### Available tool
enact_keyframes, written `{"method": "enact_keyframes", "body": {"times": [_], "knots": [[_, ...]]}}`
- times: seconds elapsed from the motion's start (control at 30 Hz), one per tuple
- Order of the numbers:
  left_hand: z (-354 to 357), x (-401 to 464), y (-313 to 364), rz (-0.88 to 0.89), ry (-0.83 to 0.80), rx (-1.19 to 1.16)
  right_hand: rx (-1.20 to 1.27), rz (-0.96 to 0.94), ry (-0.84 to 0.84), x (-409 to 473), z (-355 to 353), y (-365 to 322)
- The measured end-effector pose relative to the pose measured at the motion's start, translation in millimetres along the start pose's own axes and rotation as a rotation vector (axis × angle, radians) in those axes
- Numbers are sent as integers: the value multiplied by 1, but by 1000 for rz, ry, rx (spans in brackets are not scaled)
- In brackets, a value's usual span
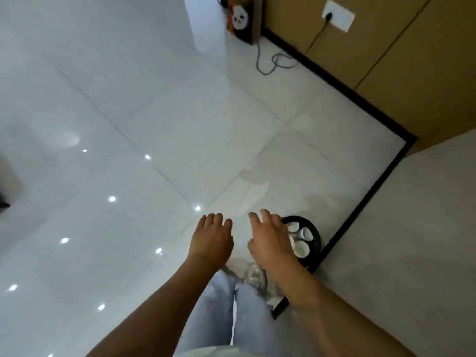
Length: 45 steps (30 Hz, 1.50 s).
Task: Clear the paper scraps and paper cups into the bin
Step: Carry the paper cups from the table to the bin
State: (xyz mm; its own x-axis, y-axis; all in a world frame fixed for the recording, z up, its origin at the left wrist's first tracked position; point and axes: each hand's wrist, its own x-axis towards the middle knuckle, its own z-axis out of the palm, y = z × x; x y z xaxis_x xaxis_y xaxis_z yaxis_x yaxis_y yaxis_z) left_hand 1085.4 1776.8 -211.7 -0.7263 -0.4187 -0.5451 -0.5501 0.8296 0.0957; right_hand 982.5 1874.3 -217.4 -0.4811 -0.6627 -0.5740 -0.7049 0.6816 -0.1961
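Head view — paper cups in bin, beside right hand fingers

Both bare arms extended forward, palms down. Left grip and right grip side by side, fingers relaxed, holding nothing.

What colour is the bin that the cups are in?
Black; the bin shows by the right hand in the head view, with white cups inside.
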Motion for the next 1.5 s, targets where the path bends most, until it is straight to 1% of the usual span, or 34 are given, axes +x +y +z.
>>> {"method": "enact_keyframes", "body": {"times": [0.07, 0.13, 0.3, 0.37, 0.53, 0.67, 0.77, 0.93, 1.1, 1.37, 1.5], "knots": [[-14, -27, -21, -85, 11, -63, -70, -77, -20, -9, -12, -35], [-26, -59, -57, -186, 50, -130, -112, -173, -39, -17, -22, -86], [-29, -137, -175, -422, 151, -245, -262, -374, -74, -27, -25, -230], [-20, -172, -231, -504, 195, -284, -327, -449, -63, -29, -17, -297], [19, -268, -368, -697, 221, -376, -400, -619, -74, -44, 24, -461], [48, -340, -455, -834, 245, -510, -455, -767, -69, -63, 57, -573], [63, -380, -504, -939, 266, -589, -492, -853, -97, -74, 75, -640], [80, -423, -578, -1065, 285, -665, -563, -967, -140, -73, 94, -740], [82, -441, -663, -1151, 284, -741, -602, -1062, -171, -58, 106, -841], [62, -469, -819, -1328, 412, -815, -589, -1182, -170, -19, 101, -1029], [73, -501, -873, -1388, 386, -870, -638, -1219, -208, -21, 115, -1103]]}}
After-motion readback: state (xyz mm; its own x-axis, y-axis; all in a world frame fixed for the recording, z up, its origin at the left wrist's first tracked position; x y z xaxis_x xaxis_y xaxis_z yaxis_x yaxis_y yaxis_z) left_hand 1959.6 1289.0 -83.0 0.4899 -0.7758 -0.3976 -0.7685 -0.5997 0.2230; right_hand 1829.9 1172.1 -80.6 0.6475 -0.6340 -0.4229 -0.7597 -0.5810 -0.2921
